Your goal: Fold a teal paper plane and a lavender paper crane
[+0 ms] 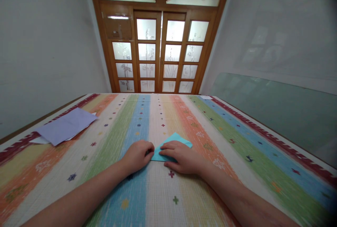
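Note:
A folded piece of turquoise paper (pixel 176 137) lies on the striped cloth in front of me, its peak pointing away. My left hand (pixel 139 155) is curled at the paper's left corner, thumb and fingers pinched together there. Across the middle of the paper rests my right hand (pixel 181 156), palm down with its fingers stretched out to the left. It covers much of the paper's front part, so the folds beneath it are hidden.
Sheets of lilac and white paper (pixel 68 125) lie at the left side of the table. A striped tablecloth (pixel 160 192) covers the tabletop. A small white piece (pixel 206 97) is at the far right edge. Wooden doors with glass panes (pixel 160 51) stand beyond the table.

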`<action>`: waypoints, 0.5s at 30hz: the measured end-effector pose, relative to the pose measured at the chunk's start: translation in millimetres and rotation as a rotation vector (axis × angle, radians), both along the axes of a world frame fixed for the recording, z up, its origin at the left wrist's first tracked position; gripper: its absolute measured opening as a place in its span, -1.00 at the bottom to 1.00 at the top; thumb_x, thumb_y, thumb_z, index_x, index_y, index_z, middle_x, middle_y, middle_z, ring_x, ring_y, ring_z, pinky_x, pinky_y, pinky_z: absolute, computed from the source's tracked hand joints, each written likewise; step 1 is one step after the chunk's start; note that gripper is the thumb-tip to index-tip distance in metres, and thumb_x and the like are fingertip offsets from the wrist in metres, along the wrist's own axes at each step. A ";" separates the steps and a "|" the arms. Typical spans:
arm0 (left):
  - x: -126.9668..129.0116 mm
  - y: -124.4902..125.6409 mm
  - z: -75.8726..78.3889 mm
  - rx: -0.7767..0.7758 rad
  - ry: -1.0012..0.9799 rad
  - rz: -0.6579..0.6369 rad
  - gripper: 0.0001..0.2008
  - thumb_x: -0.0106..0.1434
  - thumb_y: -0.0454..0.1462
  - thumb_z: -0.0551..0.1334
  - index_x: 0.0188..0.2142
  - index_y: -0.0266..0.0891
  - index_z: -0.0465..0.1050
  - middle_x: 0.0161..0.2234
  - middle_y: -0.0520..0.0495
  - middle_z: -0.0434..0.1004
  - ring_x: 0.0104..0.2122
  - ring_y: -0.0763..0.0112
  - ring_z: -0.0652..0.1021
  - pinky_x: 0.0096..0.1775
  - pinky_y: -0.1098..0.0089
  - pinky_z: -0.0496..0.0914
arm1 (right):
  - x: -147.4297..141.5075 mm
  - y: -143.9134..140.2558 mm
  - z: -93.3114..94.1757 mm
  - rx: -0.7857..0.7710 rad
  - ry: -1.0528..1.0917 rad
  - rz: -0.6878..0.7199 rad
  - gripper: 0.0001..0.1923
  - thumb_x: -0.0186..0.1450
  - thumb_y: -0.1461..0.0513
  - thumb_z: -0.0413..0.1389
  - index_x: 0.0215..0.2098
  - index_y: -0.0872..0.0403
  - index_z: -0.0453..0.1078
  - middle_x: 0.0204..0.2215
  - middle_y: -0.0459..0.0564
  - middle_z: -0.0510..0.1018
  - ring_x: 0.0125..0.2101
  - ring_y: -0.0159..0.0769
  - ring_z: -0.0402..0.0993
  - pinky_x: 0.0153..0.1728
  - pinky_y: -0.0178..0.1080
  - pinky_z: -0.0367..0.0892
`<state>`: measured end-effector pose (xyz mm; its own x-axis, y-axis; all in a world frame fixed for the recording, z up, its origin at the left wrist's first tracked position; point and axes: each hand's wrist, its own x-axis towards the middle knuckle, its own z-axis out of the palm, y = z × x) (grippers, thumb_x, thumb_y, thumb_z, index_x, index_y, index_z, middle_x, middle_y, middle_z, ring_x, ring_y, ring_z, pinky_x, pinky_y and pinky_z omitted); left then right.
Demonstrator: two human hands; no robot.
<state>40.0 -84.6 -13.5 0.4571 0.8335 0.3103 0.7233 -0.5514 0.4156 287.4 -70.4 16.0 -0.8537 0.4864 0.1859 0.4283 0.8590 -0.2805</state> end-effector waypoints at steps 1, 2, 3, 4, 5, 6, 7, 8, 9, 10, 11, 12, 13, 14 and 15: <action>-0.6 -0.5 0.2 0.023 0.025 -0.020 -0.91 0.27 -0.32 0.19 -0.29 -0.18 0.49 -0.32 -0.04 0.53 -0.24 0.29 0.50 -0.18 0.34 0.33 | -0.2 0.2 -0.1 -0.012 -0.006 -0.006 -0.61 0.35 0.14 0.10 0.12 0.04 0.41 0.08 0.11 0.49 0.06 -0.13 0.39 0.11 -0.07 0.23; -1.3 -1.0 0.6 0.039 0.044 -0.041 -0.88 0.27 -0.33 0.18 -0.27 -0.18 0.51 -0.28 -0.05 0.53 -0.20 0.28 0.49 -0.15 0.33 0.33 | -0.4 0.3 0.1 -0.017 -0.010 -0.011 -0.63 0.36 0.16 0.09 0.11 0.05 0.42 0.06 0.10 0.51 0.05 -0.14 0.40 0.09 -0.09 0.24; -1.9 -1.6 1.4 0.045 0.063 -0.062 -0.86 0.28 -0.33 0.17 -0.26 -0.18 0.52 -0.26 -0.06 0.53 -0.18 0.27 0.49 -0.13 0.33 0.33 | -0.7 0.3 0.5 -0.015 -0.012 -0.014 -0.64 0.36 0.18 0.08 0.10 0.05 0.43 0.04 0.10 0.52 0.04 -0.15 0.41 0.09 -0.09 0.24; -2.5 -2.3 2.5 0.047 0.082 -0.082 -0.85 0.30 -0.32 0.17 -0.24 -0.17 0.53 -0.24 -0.07 0.53 -0.17 0.27 0.49 -0.12 0.32 0.34 | -1.0 0.2 1.0 -0.012 -0.012 -0.015 -0.65 0.36 0.19 0.07 0.09 0.05 0.43 0.04 0.10 0.53 0.03 -0.15 0.42 0.08 -0.09 0.24; -2.9 -3.0 3.8 0.046 0.100 -0.099 -0.84 0.31 -0.30 0.16 -0.23 -0.17 0.54 -0.23 -0.08 0.53 -0.17 0.27 0.49 -0.11 0.31 0.34 | -1.1 0.1 1.6 -0.010 -0.011 -0.014 -0.65 0.36 0.19 0.07 0.09 0.04 0.43 0.03 0.09 0.53 0.03 -0.15 0.42 0.08 -0.10 0.24; -3.2 -3.8 5.3 0.043 0.116 -0.117 -0.84 0.32 -0.26 0.17 -0.21 -0.16 0.55 -0.23 -0.09 0.53 -0.17 0.26 0.49 -0.11 0.31 0.35 | -1.1 0.1 2.3 -0.009 -0.010 -0.011 -0.64 0.35 0.18 0.09 0.09 0.04 0.43 0.03 0.09 0.54 0.02 -0.15 0.43 0.07 -0.10 0.25; -3.4 -4.6 6.9 0.042 0.127 -0.133 -0.83 0.33 -0.22 0.18 -0.19 -0.16 0.55 -0.22 -0.09 0.53 -0.16 0.25 0.49 -0.11 0.30 0.35 | -1.0 0.0 2.9 -0.009 -0.011 -0.006 -0.63 0.34 0.16 0.10 0.10 0.04 0.43 0.02 0.10 0.54 0.02 -0.14 0.43 0.07 -0.10 0.25; -3.3 -5.4 8.5 0.043 0.135 -0.148 -0.82 0.32 -0.17 0.21 -0.17 -0.16 0.54 -0.21 -0.10 0.53 -0.15 0.23 0.49 -0.10 0.29 0.35 | -0.7 0.0 3.5 -0.008 -0.011 -0.002 -0.61 0.33 0.14 0.12 0.11 0.04 0.42 0.02 0.10 0.54 0.01 -0.13 0.43 0.06 -0.09 0.24; -3.2 -6.0 9.8 0.046 0.140 -0.159 -0.79 0.30 -0.14 0.23 -0.16 -0.16 0.54 -0.20 -0.10 0.54 -0.15 0.22 0.49 -0.09 0.28 0.35 | -0.3 0.0 4.1 -0.005 -0.012 0.000 -0.59 0.31 0.13 0.14 0.11 0.04 0.42 0.01 0.10 0.54 0.01 -0.11 0.43 0.06 -0.08 0.24; -3.0 -6.4 10.9 0.048 0.144 -0.167 -0.77 0.29 -0.11 0.25 -0.15 -0.16 0.53 -0.19 -0.10 0.54 -0.14 0.21 0.49 -0.08 0.27 0.35 | 0.1 -0.1 4.7 0.001 -0.013 0.000 -0.57 0.30 0.11 0.15 0.12 0.03 0.41 0.01 0.10 0.54 0.01 -0.10 0.43 0.06 -0.07 0.23; -2.7 -6.6 11.6 0.049 0.148 -0.173 -0.77 0.28 -0.11 0.26 -0.14 -0.15 0.53 -0.19 -0.09 0.55 -0.14 0.20 0.49 -0.08 0.27 0.35 | 0.6 -0.1 5.1 0.007 -0.013 -0.001 -0.56 0.30 0.11 0.16 0.12 0.03 0.41 0.01 0.09 0.55 0.01 -0.10 0.43 0.06 -0.07 0.23; -2.4 -6.7 12.1 0.050 0.152 -0.176 -0.77 0.28 -0.11 0.26 -0.15 -0.15 0.53 -0.20 -0.08 0.55 -0.14 0.21 0.49 -0.09 0.27 0.35 | 1.1 -0.2 5.6 0.014 -0.013 -0.004 -0.56 0.29 0.11 0.16 0.12 0.02 0.40 0.01 0.08 0.55 0.01 -0.10 0.43 0.06 -0.06 0.22; -2.2 -6.6 12.3 0.050 0.155 -0.176 -0.78 0.29 -0.11 0.25 -0.15 -0.15 0.53 -0.20 -0.08 0.56 -0.15 0.21 0.49 -0.09 0.27 0.35 | 1.5 -0.4 5.9 0.021 -0.013 -0.010 -0.56 0.29 0.12 0.16 0.12 0.01 0.40 0.01 0.08 0.54 0.01 -0.10 0.43 0.06 -0.06 0.21; -1.9 -6.4 12.3 0.051 0.157 -0.178 -0.78 0.30 -0.12 0.24 -0.16 -0.16 0.53 -0.21 -0.08 0.56 -0.15 0.22 0.49 -0.10 0.27 0.35 | 1.9 -0.5 6.2 0.027 -0.015 -0.016 -0.55 0.29 0.12 0.16 0.13 0.01 0.39 0.03 0.08 0.54 0.01 -0.09 0.43 0.05 -0.06 0.21; -1.7 -6.2 12.2 0.053 0.158 -0.181 -0.79 0.32 -0.12 0.23 -0.16 -0.16 0.53 -0.22 -0.08 0.57 -0.16 0.22 0.50 -0.10 0.27 0.35 | 2.2 -0.7 6.5 0.033 -0.018 -0.024 -0.54 0.28 0.13 0.16 0.14 0.00 0.38 0.04 0.08 0.52 0.02 -0.09 0.42 0.05 -0.06 0.21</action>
<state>38.3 -90.9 -1.3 0.6439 0.7181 0.2641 0.6646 -0.6960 0.2719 289.6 -71.1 22.5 -0.8454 0.5005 0.1866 0.4535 0.8571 -0.2445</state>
